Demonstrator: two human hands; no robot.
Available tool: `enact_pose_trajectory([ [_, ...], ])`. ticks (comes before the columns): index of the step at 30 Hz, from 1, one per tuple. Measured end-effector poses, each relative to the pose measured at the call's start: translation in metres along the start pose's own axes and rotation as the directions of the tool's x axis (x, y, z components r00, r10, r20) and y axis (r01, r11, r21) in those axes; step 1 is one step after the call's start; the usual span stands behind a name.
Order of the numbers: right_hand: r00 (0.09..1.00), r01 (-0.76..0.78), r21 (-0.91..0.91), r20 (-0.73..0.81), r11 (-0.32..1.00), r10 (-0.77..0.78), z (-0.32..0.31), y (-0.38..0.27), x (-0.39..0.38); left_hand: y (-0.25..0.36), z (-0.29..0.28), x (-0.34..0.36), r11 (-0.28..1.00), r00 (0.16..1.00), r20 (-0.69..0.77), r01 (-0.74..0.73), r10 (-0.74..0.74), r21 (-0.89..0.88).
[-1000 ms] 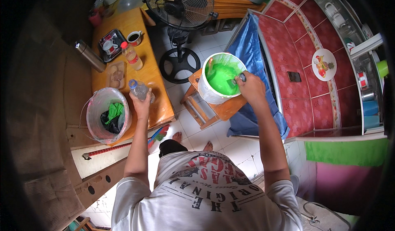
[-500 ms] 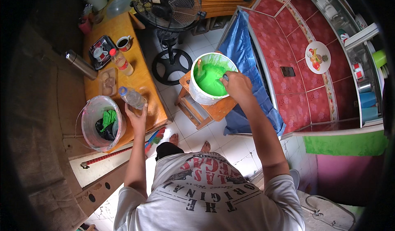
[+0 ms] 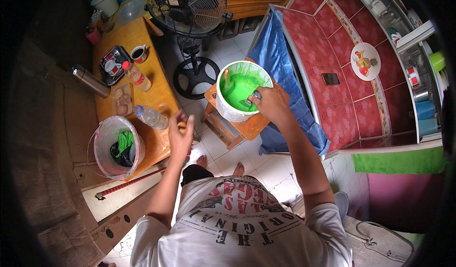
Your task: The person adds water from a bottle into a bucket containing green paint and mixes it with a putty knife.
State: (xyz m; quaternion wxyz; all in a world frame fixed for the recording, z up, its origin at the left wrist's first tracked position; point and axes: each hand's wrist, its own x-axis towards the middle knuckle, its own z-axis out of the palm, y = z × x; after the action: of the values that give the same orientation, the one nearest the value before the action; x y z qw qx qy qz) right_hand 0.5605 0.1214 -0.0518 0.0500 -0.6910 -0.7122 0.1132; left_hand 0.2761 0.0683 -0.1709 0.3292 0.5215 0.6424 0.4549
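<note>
A white bucket (image 3: 219, 106) of bright green paint (image 3: 240, 88) stands on a wooden stool (image 3: 260, 130). Over its near right rim, my right hand (image 3: 271, 104) grips a tool with a dark grey handle; a metallic part shows just above the paint, and its kind is unclear. A brownish stick (image 3: 227, 79) leans inside the bucket's left wall. My left hand (image 3: 180, 135) is raised by the table's edge, somewhat blurred, thumb and fingers apart, with an orange patch between them. Beside it, a clear bottle with a blue cap (image 3: 151, 117) lies tilted on the table, apart from the hand.
The orange table (image 3: 164, 88) carries a red-capped bottle (image 3: 137, 76), a dark cup (image 3: 139, 54), a tray (image 3: 114, 66), a steel flask (image 3: 90, 80) and a bucket with cloths (image 3: 99, 145). A standing fan (image 3: 187, 10) is beyond; a phone (image 3: 331, 78) lies on red tiles.
My left hand has let go of the clear bottle and moved right. My right hand has shifted slightly left and down over the paint bucket, and the tool's metallic part now shows.
</note>
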Motion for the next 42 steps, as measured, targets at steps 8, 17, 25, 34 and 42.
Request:
enact_pose_trajectory([
  [8,0.986,-0.012,0.132,-0.162,0.991,0.034,0.009,0.011,-0.020,0.105,0.072,0.117,0.884,0.905,0.410,-0.280,0.113,0.375],
  [17,0.981,-0.057,0.168,-0.173,0.984,0.086,0.007,0.013,-0.045,0.121,0.115,0.146,0.713,0.847,0.523,-0.425,0.096,0.557],
  [25,0.971,-0.058,0.221,-0.216,0.974,0.106,0.019,0.027,-0.076,0.125,0.103,0.096,0.618,0.735,0.453,-0.673,0.504,0.406],
  [34,0.934,-0.031,0.074,-0.354,0.997,0.055,0.034,0.030,-0.071,0.139,0.093,0.048,0.666,0.727,0.396,-0.681,0.561,0.305],
  [42,0.968,-0.004,0.128,-0.247,0.992,0.036,0.049,0.004,-0.102,0.138,0.089,0.035,0.665,0.740,0.363,-0.670,0.565,0.330],
])
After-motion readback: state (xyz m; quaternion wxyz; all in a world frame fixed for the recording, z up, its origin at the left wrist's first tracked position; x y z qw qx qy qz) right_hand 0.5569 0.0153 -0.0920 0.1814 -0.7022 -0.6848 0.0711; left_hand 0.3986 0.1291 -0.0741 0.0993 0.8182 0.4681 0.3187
